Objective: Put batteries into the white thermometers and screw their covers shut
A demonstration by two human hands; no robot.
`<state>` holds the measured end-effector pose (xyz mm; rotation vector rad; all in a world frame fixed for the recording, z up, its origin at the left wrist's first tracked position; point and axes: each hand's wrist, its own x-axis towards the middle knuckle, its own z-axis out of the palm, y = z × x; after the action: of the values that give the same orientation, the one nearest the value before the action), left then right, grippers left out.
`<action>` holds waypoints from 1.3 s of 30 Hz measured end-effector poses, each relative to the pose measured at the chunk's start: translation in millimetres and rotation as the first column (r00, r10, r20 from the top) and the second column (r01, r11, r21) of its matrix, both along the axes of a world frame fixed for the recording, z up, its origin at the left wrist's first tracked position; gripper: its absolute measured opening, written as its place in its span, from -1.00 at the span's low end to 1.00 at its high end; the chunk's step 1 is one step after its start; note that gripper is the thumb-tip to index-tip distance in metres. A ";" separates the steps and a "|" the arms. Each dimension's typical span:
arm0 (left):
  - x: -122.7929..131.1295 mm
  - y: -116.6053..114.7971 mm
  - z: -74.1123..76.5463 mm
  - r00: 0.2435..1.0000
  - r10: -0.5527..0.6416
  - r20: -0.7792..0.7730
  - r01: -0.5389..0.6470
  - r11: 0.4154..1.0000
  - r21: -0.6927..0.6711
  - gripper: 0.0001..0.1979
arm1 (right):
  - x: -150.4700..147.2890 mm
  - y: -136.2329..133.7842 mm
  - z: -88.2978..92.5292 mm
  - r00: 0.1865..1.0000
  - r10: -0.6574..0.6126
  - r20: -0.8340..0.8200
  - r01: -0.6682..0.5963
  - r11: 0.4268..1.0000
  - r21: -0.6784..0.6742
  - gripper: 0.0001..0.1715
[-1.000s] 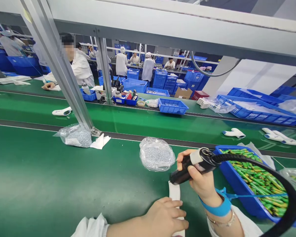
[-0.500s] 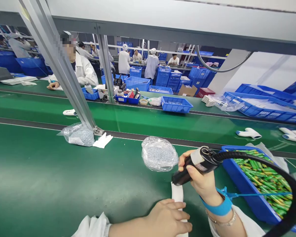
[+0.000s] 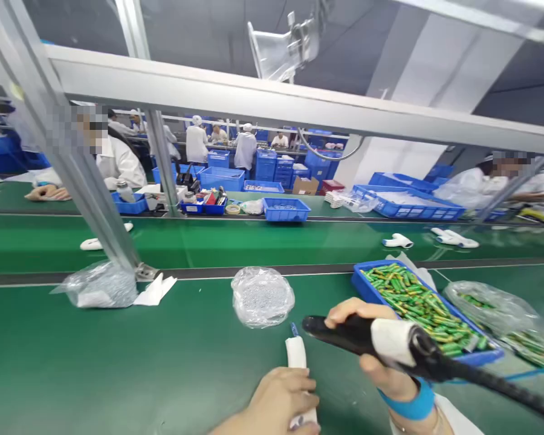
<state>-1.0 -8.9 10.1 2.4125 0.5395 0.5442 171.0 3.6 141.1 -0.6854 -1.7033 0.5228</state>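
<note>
My left hand [image 3: 278, 402] is closed over a long, curved white plastic housing [image 3: 296, 353] that lies on the green bench. A small blue end [image 3: 294, 329] sticks out at its far tip. In my right hand [image 3: 381, 362] is a black corded electric screwdriver [image 3: 344, 332] with a white band. Its front end points left, apart from the housing, a little to its right. Beyond the housing a clear plastic bag [image 3: 263, 297] of small metallic pieces lies on the bench, no hand touching it.
At the right stands a blue tray [image 3: 367, 290] full of green-yellow batteries, beside a plastic bag [image 3: 494, 305] with more. White housings [image 3: 398, 241] lie on the green conveyor [image 3: 254, 244]. A metal post [image 3: 86, 163] rises at the left near another bag [image 3: 100, 287]. Co-workers sit beyond.
The screwdriver has lifted off the housing's far end and swung to a flatter angle, uncovering the blue tip. My left hand stays on the housing. The camera has tilted up and turned right.
</note>
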 end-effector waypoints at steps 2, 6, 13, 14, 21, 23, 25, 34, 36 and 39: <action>0.1 10.6 19.9 0.985 0.165 -0.046 -0.168 0.983 -0.069 -0.70 | 16.2 -0.7 -6.4 0.971 0.015 0.240 -0.019 1.000 0.012 -0.53; 14.7 33.6 57.9 0.850 0.470 -0.240 -0.500 0.862 -0.082 -0.50 | 36.2 3.3 -32.1 0.743 0.000 0.670 0.065 0.995 -0.072 -0.44; 42.2 40.8 69.7 0.807 0.328 -0.491 -0.418 0.905 -0.084 -0.24 | 93.9 19.6 -23.5 0.435 -0.117 0.893 0.435 0.895 -0.095 -0.34; 40.8 40.8 71.3 0.817 0.298 -0.493 -0.384 0.920 -0.080 -0.23 | 109.1 26.4 -16.8 0.412 -0.146 0.899 0.496 0.864 -0.087 -0.41; 18.6 44.6 82.2 0.965 0.214 -0.150 -0.222 0.974 -0.042 -0.40 | 183.0 76.0 -9.4 0.339 -0.087 0.937 0.699 0.689 -0.189 -0.77; 16.5 43.6 80.5 0.967 0.253 0.013 -0.251 0.965 -0.071 -0.56 | 185.1 84.0 -13.9 0.344 -0.064 0.937 0.715 0.664 -0.217 -0.78; 16.5 42.3 77.5 0.932 0.309 0.188 -0.284 0.948 -0.145 -0.79 | 184.5 87.6 -14.3 0.356 -0.084 0.931 0.732 0.644 -0.222 -0.78; 17.6 47.8 86.4 0.552 0.671 0.495 -0.210 0.686 -0.696 -0.59 | 125.3 56.3 10.0 0.665 -0.387 0.638 0.630 0.751 -0.201 -0.69; 19.1 48.1 92.1 0.542 0.701 0.464 -0.126 0.614 -0.779 -0.47 | 89.1 43.8 14.2 0.774 -0.311 0.552 0.506 0.828 -0.242 -0.69; 20.2 46.5 98.8 0.528 0.749 0.400 -0.034 0.489 -0.872 -0.38 | 37.1 28.4 21.7 0.891 -0.134 0.434 0.286 0.908 -0.308 -0.79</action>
<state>19.3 37.6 108.8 0.9572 0.8038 1.1775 208.1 32.0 162.8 -1.3137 -1.8981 0.5741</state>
